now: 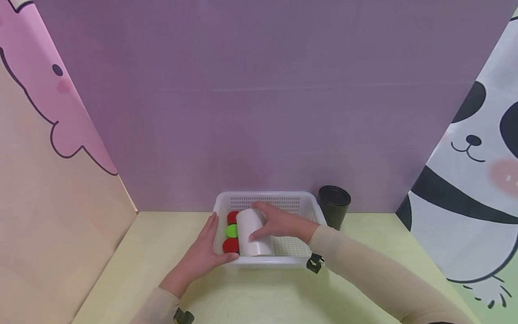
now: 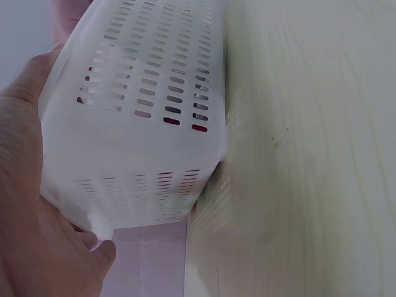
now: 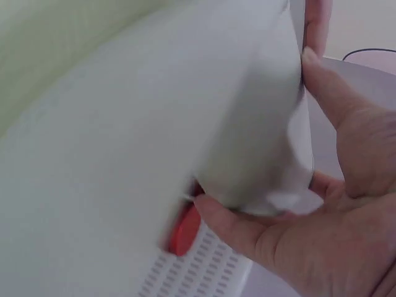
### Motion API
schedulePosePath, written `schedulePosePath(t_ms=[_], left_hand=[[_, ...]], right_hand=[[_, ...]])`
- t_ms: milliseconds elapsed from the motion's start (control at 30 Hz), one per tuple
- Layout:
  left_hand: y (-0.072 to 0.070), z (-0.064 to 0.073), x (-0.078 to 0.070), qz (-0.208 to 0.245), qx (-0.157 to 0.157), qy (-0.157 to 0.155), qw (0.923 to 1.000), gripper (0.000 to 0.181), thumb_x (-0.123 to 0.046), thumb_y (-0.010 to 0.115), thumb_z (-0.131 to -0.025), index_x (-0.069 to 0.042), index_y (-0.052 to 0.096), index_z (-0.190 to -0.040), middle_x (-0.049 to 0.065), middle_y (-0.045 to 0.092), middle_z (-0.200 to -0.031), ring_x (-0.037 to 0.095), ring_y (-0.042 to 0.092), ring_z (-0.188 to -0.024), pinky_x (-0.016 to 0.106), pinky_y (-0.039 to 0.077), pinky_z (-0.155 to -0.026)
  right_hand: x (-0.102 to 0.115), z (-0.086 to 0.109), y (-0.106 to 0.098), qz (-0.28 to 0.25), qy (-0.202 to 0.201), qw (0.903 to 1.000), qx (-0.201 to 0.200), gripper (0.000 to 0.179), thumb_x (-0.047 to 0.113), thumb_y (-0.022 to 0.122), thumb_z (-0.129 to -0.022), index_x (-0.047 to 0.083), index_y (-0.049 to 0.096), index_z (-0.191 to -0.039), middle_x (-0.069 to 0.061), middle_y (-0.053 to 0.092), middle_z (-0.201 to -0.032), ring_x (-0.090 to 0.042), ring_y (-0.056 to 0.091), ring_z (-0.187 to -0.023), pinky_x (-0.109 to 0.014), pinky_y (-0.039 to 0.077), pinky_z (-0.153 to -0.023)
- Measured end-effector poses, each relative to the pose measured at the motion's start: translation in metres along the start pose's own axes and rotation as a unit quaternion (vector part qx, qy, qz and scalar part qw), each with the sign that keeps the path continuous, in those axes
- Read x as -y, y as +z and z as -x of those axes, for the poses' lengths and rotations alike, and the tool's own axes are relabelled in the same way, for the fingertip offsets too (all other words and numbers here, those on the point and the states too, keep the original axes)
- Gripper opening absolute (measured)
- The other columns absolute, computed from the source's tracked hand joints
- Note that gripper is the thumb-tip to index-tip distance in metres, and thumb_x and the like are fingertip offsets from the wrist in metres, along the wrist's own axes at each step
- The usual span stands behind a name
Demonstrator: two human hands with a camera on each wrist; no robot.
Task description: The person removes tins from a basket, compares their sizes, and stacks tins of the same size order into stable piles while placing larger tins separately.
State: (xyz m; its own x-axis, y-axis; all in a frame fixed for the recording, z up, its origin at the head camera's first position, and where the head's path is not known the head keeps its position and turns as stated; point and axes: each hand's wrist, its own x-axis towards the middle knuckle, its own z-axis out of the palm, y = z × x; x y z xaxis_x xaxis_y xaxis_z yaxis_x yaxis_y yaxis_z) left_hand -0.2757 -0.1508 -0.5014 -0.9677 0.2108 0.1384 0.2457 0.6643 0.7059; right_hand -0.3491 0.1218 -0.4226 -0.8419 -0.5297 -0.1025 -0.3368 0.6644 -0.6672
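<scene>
A white plastic basket (image 1: 265,195) with slotted walls stands on the table. Inside it, my right hand (image 1: 279,222) grips a white cylinder (image 1: 251,231), thumb on the near side and fingers round the far end. The right wrist view shows this cylinder (image 3: 253,136) between thumb and fingers. My left hand (image 1: 204,252) holds the basket's near left corner, thumb along the front rim and fingers along the left side. Left of the cylinder, two red round-topped things (image 1: 230,245) and a green one (image 1: 232,231) line the basket's left wall, partly hidden by the cylinder.
Behind the basket's right end stands a dark lidded canister (image 1: 334,207), close to the purple back wall (image 1: 259,112). The pale wooden table (image 1: 259,297) reaches toward me. Printed panels flank both sides, with a panda (image 1: 477,234) on the right.
</scene>
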Motion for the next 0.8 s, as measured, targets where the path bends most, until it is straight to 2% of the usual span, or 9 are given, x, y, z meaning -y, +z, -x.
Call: schedulePosePath(t_ms=[133, 367, 567, 800], left_hand=[[-0.001, 0.001, 0.000, 0.001, 0.002, 0.001, 1.0000, 0.134, -0.063, 0.090, -0.085, -0.009, 0.010, -0.178, 0.008, 0.007, -0.186, 0.039, 0.016, -0.169, 0.069, 0.035, -0.125], [-0.002, 0.002, -0.001, 0.006, 0.000, -0.002, 1.0000, 0.133, -0.061, 0.091, -0.085, -0.010, 0.010, -0.179, 0.008, 0.007, -0.186, 0.039, 0.016, -0.170, 0.069, 0.035, -0.124], [-0.002, 0.002, -0.002, 0.008, -0.001, -0.008, 0.9999, 0.132, -0.057, 0.092, -0.085, -0.011, 0.011, -0.179, 0.009, 0.008, -0.186, 0.039, 0.017, -0.169, 0.069, 0.038, -0.123], [-0.002, 0.002, -0.004, 0.006, -0.001, -0.007, 1.0000, 0.132, -0.057, 0.092, -0.085, -0.011, 0.011, -0.179, 0.009, 0.009, -0.186, 0.040, 0.018, -0.169, 0.069, 0.039, -0.122]], right_hand=[[0.004, 0.001, 0.010, -0.020, 0.008, 0.9991, -0.037, 0.093, 0.045, 0.096, -0.087, 0.014, 0.050, -0.162, -0.007, 0.064, -0.142, -0.026, 0.065, -0.121, -0.051, 0.065, -0.097], [0.013, -0.002, 0.025, -0.035, 0.014, 0.9923, -0.118, 0.073, 0.041, 0.094, -0.088, 0.003, 0.060, -0.141, -0.011, 0.070, -0.118, -0.024, 0.069, -0.097, -0.040, 0.067, -0.077], [0.018, -0.003, 0.029, -0.054, 0.036, 0.9866, -0.150, 0.070, 0.038, 0.095, -0.087, 0.002, 0.061, -0.135, -0.012, 0.070, -0.115, -0.025, 0.070, -0.093, -0.041, 0.066, -0.075], [0.014, -0.004, 0.031, -0.063, 0.055, 0.9837, -0.159, 0.071, 0.035, 0.097, -0.086, 0.002, 0.059, -0.136, -0.012, 0.069, -0.118, -0.027, 0.070, -0.098, -0.042, 0.067, -0.078]])
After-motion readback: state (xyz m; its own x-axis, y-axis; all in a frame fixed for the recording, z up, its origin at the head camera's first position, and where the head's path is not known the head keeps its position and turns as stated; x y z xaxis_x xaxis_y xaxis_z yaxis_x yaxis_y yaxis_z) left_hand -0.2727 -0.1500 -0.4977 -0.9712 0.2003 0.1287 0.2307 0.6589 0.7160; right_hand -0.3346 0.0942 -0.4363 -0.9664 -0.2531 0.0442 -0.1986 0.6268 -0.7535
